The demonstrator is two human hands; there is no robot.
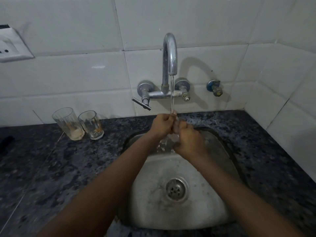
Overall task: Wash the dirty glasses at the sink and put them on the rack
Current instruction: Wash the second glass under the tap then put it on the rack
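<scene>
Over the steel sink [150, 209], my left hand [161, 124] and my right hand [189, 142] meet under the running water [172, 93]. Both curl round a clear glass [176, 126]. My fingers hide most of it, and only a sliver shows between the hands. Water splashes down below them. Two dirty glasses stand upright on the dark counter to the left: a taller one [68, 124] with brownish residue at its bottom, and a shorter stained one [91, 124] beside it. No rack is in view.
A chrome wall faucet [169, 53] arches over the sink, its lever handle [141, 103] sticking out at the left. The drain [175, 189] lies near the basin's middle. Speckled dark granite [51, 168] surrounds the sink. A white wall socket [10, 45] sits far left.
</scene>
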